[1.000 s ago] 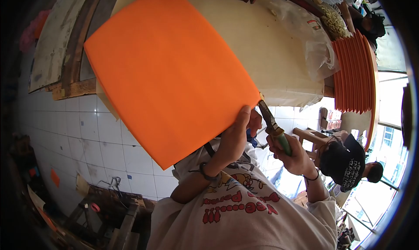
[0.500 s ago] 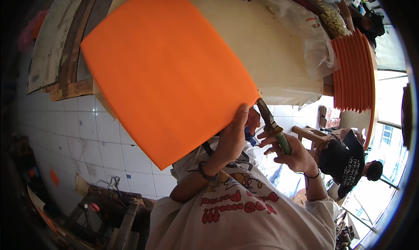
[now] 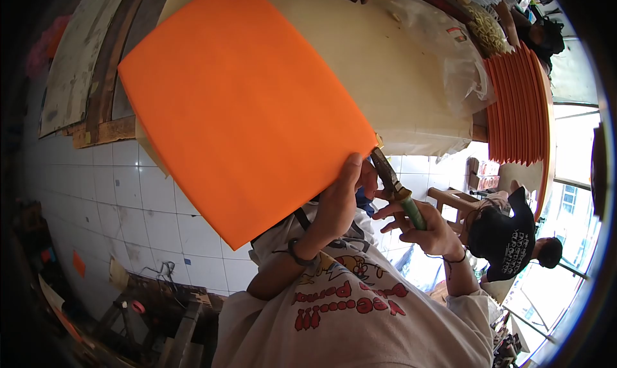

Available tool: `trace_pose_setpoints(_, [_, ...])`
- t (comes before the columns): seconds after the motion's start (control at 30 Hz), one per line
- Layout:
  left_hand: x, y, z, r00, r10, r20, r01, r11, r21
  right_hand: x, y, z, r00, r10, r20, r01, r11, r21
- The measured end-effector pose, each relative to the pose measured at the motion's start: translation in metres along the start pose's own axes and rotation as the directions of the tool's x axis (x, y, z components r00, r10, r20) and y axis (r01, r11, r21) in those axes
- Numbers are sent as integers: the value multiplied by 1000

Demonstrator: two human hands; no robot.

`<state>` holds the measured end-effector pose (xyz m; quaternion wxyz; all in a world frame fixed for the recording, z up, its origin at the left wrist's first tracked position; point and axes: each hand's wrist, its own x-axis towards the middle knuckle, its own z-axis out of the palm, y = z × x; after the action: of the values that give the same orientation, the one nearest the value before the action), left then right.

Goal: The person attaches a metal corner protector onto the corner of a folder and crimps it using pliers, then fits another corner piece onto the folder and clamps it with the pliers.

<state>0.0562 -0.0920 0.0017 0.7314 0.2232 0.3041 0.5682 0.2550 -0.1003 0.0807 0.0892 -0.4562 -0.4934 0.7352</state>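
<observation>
A large flat orange panel (image 3: 244,111) is tilted in front of me, its far part over the table. My left hand (image 3: 340,198) grips the near edge close to the right corner, thumb on top and fingers curled beneath. In my right hand (image 3: 427,230) is a pair of pliers (image 3: 389,175) with green handles. The plier jaws touch the panel's right corner, where a small yellowish bit sticks out. Exactly what the jaws pinch is too small to make out.
Brown paper covers the table (image 3: 411,79), with a clear plastic bag (image 3: 450,60) on it. A row of orange folded panels (image 3: 517,105) stands at the right. Another person in a black shirt (image 3: 501,233) is beyond my right hand. A wooden stool (image 3: 450,201) stands nearby.
The panel, both hands and the pliers have shifted very slightly left in view. The plier jaws stay at the same corner, and both grips are kept.
</observation>
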Motion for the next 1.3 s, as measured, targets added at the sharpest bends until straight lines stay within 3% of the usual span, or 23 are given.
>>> trace_pose_setpoints(0.37, [0,-1,1,1000,7,6,-7,1000,15,0,-3,4,998,47,-37,-48,999,-24])
trace_pose_setpoints(0.53, [0,3,3,999,38,14,-38,999,32,4,-11,16,957,-34,-288,7,996,-93])
trace_pose_setpoints(0.67, [-1,2,3,1000,24,5,-24,999,48,4,-18,10,964,57,-260,-151,921,-360])
trace_pose_setpoints(1.07, [-1,0,3,1000,-8,16,8,999,-41,5,-25,14,983,141,-114,-171,931,-322])
trace_pose_setpoints(1.17, [0,-1,2,1000,-6,28,7,999,-50,2,-19,7,971,218,-96,-237,927,-291])
trace_pose_setpoints(1.3, [0,-1,2,1000,-10,19,11,997,-72,1,-15,4,977,190,-93,-210,929,-305])
